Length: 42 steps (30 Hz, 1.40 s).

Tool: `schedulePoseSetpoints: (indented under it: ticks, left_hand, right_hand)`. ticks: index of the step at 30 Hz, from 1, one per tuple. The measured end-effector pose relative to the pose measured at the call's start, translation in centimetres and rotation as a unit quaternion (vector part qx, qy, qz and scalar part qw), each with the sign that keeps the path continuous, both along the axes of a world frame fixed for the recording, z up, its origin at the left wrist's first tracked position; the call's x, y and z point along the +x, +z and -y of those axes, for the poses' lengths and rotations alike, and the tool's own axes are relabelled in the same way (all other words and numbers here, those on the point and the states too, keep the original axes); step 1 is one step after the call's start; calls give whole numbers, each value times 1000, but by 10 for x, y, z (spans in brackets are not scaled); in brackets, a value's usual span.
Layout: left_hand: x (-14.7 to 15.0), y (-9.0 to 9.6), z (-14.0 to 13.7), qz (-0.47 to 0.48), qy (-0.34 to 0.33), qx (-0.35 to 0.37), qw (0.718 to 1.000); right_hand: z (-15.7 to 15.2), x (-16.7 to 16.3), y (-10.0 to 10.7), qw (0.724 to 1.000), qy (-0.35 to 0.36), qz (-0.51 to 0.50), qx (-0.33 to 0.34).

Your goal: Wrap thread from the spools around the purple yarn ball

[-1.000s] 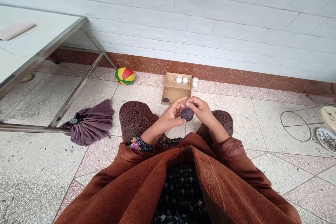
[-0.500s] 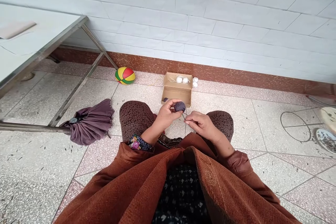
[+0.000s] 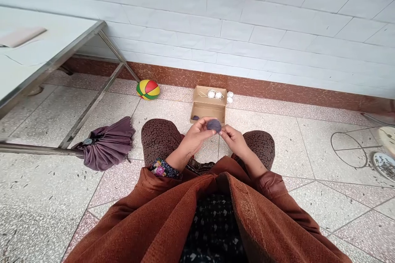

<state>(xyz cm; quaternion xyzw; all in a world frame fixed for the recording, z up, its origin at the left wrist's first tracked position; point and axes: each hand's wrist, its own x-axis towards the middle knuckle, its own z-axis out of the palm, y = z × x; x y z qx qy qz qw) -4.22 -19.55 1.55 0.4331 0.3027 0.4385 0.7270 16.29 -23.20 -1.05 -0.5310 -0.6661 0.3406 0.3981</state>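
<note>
My left hand [image 3: 195, 135] is closed around a small ball of dark purple yarn [image 3: 213, 125], thumb below and fingers behind it. My right hand [image 3: 233, 138] pinches at the ball's right edge, where the yarn strand runs; the strand itself barely shows now. Just beyond the hands an open cardboard box [image 3: 207, 111] lies on the floor. Inside its near half sits another dark purple yarn ball [image 3: 196, 118]. Two white yarn balls [image 3: 214, 94] with loose strands rest in its lid part.
More small white balls [image 3: 230, 98] lie right of the box. A colourful ball [image 3: 148, 90] sits by the wall. At left, a folded purple umbrella [image 3: 106, 144] lies by a metal-framed table [image 3: 101, 26]. A wire ring stand [image 3: 348, 148] and a plate [image 3: 385, 163] are at right.
My right hand has moved up and in to the yarn ball, closing the gap that the strand spanned. The ball has turned slightly and shifted right in my left hand.
</note>
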Motion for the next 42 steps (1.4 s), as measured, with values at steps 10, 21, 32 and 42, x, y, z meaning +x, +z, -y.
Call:
schedulePoseSetpoints:
  ticks: [10, 21, 32, 42]
  left_hand:
    - [6, -1, 2, -80, 41, 30, 995]
    - [5, 10, 10, 29, -106, 31, 993]
    - [1, 1, 0, -12, -18, -24, 999]
    - [2, 7, -1, -112, -17, 64, 992]
  right_hand:
    - [10, 3, 51, 982, 137, 63, 112]
    - [-13, 1, 20, 998, -33, -51, 34]
    - [16, -3, 9, 993, 52, 50, 96]
    - [-16, 14, 69, 978, 91, 51, 182]
